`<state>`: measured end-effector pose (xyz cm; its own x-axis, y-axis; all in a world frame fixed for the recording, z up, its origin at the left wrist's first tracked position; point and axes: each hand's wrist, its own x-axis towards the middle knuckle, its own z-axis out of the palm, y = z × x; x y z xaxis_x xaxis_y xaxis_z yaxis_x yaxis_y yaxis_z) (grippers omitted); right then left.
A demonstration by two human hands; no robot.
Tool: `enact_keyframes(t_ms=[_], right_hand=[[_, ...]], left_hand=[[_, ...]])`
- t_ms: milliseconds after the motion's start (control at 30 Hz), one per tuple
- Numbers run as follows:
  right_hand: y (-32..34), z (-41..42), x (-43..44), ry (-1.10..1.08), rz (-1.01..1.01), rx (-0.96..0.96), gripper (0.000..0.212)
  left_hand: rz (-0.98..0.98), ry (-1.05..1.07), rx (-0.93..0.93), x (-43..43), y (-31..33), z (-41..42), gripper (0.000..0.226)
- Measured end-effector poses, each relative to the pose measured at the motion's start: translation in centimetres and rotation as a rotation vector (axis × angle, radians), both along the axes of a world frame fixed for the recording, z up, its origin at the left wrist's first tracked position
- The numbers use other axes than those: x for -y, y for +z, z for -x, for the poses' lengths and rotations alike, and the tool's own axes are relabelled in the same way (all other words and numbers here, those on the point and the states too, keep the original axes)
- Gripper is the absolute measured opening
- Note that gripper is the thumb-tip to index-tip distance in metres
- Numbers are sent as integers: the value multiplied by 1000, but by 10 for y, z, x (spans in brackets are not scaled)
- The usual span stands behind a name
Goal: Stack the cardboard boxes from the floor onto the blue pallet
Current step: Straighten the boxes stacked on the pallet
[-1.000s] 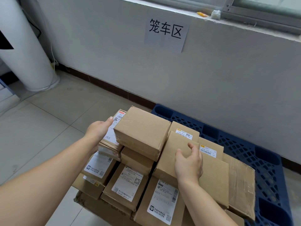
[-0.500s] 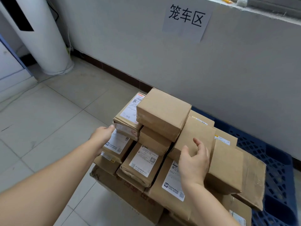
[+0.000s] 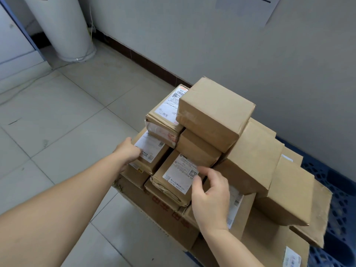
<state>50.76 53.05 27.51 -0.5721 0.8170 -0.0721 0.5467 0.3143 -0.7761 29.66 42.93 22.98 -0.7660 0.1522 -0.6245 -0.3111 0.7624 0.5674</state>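
Several brown cardboard boxes are piled on the blue pallet by the wall. A plain box sits on top. My left hand presses against the left side of a white-labelled box low on the pile's left. My right hand is at the right edge of the middle labelled box, fingers loosely bent, thumb and forefinger at the label's corner, holding nothing. A large flat carton lies under the pile.
Grey tiled floor spreads to the left. A white cylindrical unit stands in the far left corner with a cable running from it. The grey wall with a paper sign runs behind the pallet.
My left hand has come down from the upper labelled box to a lower one. My right hand left the flat box on the right and came to the middle labelled box. The view has tilted down.
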Motion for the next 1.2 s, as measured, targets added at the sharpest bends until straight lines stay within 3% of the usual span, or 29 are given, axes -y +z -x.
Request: enact_keyframes(t_ms=[100, 267, 767, 900, 1067, 1200], right_hand=[[-9, 1, 1, 136, 103, 141, 24], [-18, 3, 1, 252, 88, 258, 35], [-22, 9, -6, 242, 139, 251, 35], [-23, -2, -10, 166, 192, 200, 32], [-25, -34, -25, -79, 134, 138, 23], [-31, -59, -39, -256, 61, 225, 25]], left_hand=[[-58, 4, 15, -3, -4, 0, 47], [-132, -2, 17, -4, -7, 1, 52], [-114, 6, 80, -7, -8, 2, 70], [-126, 84, 46, -6, -9, -6, 74], [-2, 110, -85, -4, -5, -14, 80], [36, 82, -131, -9, 2, -21, 70]])
